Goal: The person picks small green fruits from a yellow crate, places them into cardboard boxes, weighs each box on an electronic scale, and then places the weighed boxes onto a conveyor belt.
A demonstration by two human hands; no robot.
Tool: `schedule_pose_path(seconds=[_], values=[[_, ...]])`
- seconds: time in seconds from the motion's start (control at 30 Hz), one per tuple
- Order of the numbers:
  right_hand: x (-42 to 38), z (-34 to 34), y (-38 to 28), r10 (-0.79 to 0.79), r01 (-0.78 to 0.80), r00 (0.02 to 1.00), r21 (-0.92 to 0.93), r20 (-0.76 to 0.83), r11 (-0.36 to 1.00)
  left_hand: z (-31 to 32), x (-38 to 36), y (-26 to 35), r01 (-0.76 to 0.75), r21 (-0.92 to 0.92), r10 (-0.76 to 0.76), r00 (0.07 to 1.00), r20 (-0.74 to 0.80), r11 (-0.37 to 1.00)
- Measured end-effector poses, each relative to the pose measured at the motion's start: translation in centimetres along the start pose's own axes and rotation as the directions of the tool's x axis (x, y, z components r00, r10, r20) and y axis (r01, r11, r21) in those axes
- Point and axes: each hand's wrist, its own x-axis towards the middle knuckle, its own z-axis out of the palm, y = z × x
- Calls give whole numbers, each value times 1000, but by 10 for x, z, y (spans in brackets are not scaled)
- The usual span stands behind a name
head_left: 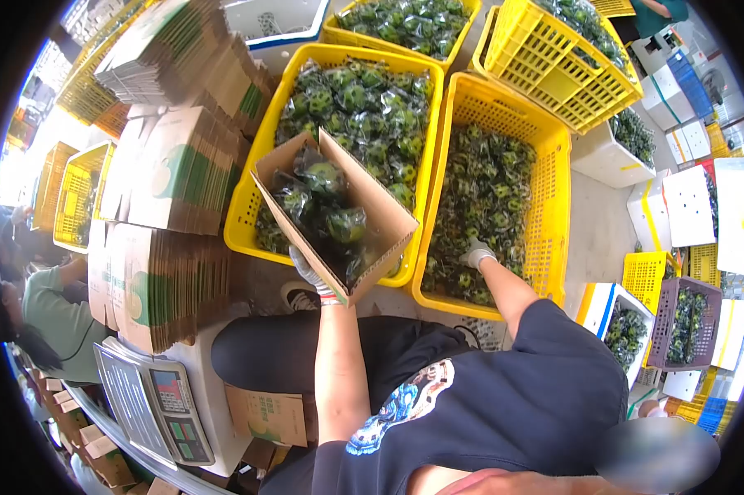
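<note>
My left hand (pixel 308 271), in a pale glove, grips a narrow open cardboard box (pixel 382 216) by its near lower side. Several green fruits in clear plastic wrap (pixel 321 177) lie inside the tilted box. The box is held above a yellow crate (pixel 244 206) full of similar wrapped green fruits (pixel 351 97). My right hand (pixel 476 254), also gloved, reaches down into another yellow crate (pixel 560 206) and touches smaller wrapped green fruits (pixel 483 181). Its fingers are partly sunk among them, so their closing is hidden.
Stacks of flattened cartons (pixel 178 165) stand at left, above a digital scale (pixel 153 404). A tilted yellow crate (pixel 553 62) sits at the back right. White foam boxes (pixel 648 219) and a purple crate (pixel 684 322) line the right. Another person (pixel 67 313) is at far left.
</note>
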Motion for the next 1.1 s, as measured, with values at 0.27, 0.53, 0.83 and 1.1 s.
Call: schedule_pose_path(seconds=[0.27, 0.53, 0.83, 1.1], values=[[-45, -59, 1, -112, 149, 970, 161, -214, 976, -32, 11, -3, -89, 59, 96, 986, -133, 994], [-273, -162, -154, -495, 867, -10, 240, -869, -438, -8, -2, 3, -78, 56, 84, 991, -109, 995], [-330, -147, -209, -977, 878, -200, -456, -81, -142, -7, -5, 18, -23, -102, 35, 993, 115, 995], [-317, -135, -261, -961, 852, -131, -468, 244, -235, -5, -7, 11, -46, -68, 54, 991, 119, 997]])
